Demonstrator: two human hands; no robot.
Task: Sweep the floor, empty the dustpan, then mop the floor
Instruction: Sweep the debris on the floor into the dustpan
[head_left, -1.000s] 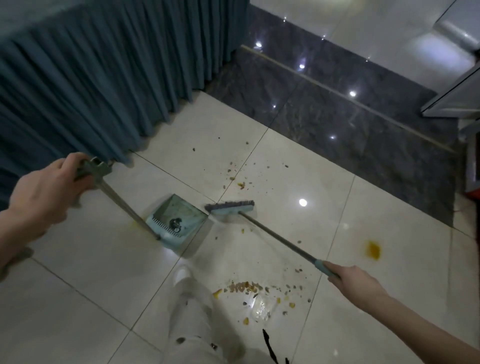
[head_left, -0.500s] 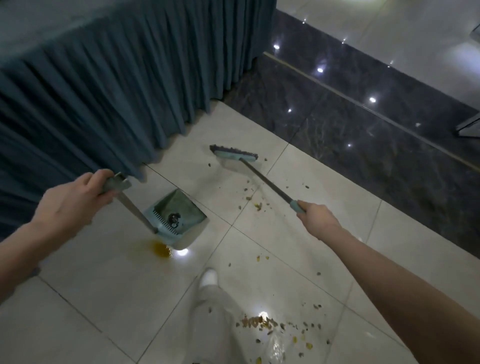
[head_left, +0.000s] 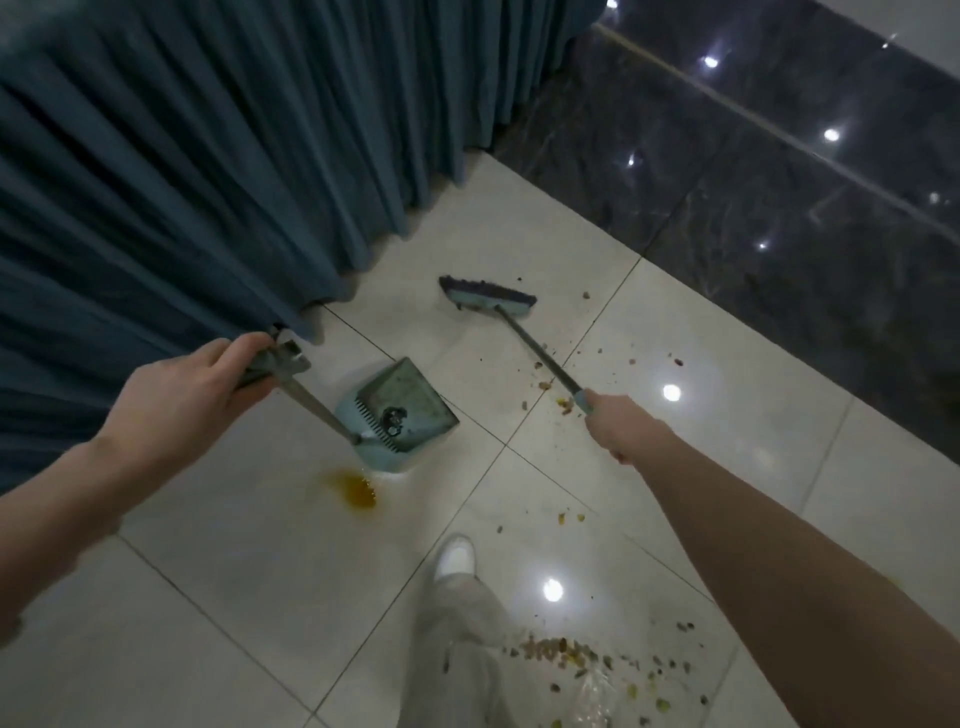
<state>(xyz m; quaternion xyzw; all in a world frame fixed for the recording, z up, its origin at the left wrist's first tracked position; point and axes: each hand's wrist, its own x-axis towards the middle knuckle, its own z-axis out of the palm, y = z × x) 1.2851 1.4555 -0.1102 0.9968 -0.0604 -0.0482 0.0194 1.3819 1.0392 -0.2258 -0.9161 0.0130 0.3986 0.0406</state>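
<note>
The left hand (head_left: 176, 400) is curled round the top grip of the dustpan (head_left: 400, 410) handle. The pale teal pan sits on the white tile at its 4 o'clock, with comb teeth on its rim and a dark clump inside. The right hand (head_left: 621, 423) is wrapped round the broom (head_left: 488, 299) grip. The shaft runs toward 11 o'clock to a teal, dark-bristled head lying on the tile. Crumbs (head_left: 545, 385) lie beside the shaft, and an amber stain (head_left: 356, 491) is at the pan's 7 o'clock.

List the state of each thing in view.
Broom: head down on the floor, right hand grips its handle.
Dustpan: dark clump inside, left hand grips its handle.
Crumbs: scattered, not yet swept up.
Orange stain: on the floor beside the dustpan.
Curtain: hangs to the floor.
</note>
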